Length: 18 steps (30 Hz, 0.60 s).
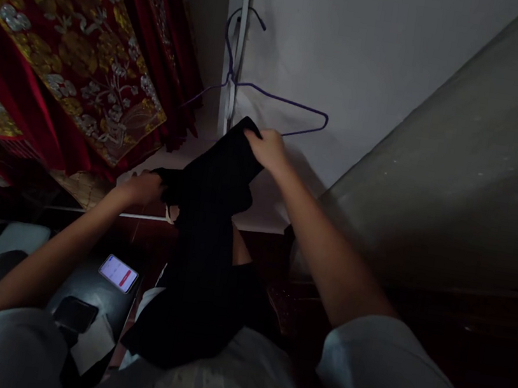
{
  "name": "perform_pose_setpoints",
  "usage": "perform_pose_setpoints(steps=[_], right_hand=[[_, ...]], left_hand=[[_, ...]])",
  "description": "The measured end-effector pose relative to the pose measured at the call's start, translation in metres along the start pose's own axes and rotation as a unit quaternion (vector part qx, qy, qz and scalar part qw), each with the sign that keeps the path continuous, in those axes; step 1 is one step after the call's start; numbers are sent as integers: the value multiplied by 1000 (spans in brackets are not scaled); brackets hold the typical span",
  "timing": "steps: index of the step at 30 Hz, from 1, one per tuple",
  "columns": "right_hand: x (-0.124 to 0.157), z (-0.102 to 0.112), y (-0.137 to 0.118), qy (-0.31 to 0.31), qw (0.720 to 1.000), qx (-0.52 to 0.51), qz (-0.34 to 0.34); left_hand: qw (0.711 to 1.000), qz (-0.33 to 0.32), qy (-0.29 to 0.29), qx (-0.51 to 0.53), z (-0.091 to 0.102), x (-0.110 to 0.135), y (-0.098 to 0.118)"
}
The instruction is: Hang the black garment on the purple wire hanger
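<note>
A black garment (212,213) is stretched between my two hands and drapes down over my lap; its exact kind is too dark to make out. My right hand (268,149) pinches its upper right edge, thumb on top. On the other side, my left hand (141,189) is closed on a bunched part of the cloth, with the fingertips partly hidden. Just beyond the garment, a purple hanger (282,99) hangs by the wall, its lower bar partly behind the cloth and my right hand.
Red cloth with gold and silver embroidery (77,46) hangs at the upper left. A lit phone (118,273) lies on a dark surface at the lower left, near a black object (75,314) and white paper (94,344). A grey sheet-like surface (459,171) slants along the right.
</note>
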State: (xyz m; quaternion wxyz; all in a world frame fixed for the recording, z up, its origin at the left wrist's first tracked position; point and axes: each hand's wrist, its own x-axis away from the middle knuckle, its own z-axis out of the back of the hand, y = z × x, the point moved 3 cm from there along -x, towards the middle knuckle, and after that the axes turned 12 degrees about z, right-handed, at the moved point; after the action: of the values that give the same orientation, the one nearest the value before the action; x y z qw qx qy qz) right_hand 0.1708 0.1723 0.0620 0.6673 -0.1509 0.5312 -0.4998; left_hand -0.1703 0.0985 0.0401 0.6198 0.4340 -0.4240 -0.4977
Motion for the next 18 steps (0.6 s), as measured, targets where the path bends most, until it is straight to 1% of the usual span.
perform_pose_setpoints(steps=[2,4,6,7,9,10,12,14,15,18], right_hand=[[0,21,5,15,998,56,-5],[-1,48,2,29,994,103,0],[0,72,-4,30,990,141,-10],[1,82,-8,27,988,154,-16],[7,95,-14,21,986,164,-20],[11,98,-16,21,987,159,-14],[20,98,-20,25,990,136,10],[29,91,-23,25,994,107,27],[34,86,-25,22,995,93,32],[45,68,-28,3,998,50,46]], left_hand=[[996,75,-54,-16,-3,-3,6],[982,149,-115,-22,-7,-8,13],[973,174,-148,-24,-13,-12,24],[973,168,-154,-29,-16,-14,30],[978,124,-164,-43,-25,-18,44],[980,96,-169,-41,-30,-18,52],[984,35,-177,-3,-40,-18,70],[985,-22,-165,45,-47,-14,89],[986,-54,-150,55,-50,-11,98],[984,-152,-84,44,-54,-2,121]])
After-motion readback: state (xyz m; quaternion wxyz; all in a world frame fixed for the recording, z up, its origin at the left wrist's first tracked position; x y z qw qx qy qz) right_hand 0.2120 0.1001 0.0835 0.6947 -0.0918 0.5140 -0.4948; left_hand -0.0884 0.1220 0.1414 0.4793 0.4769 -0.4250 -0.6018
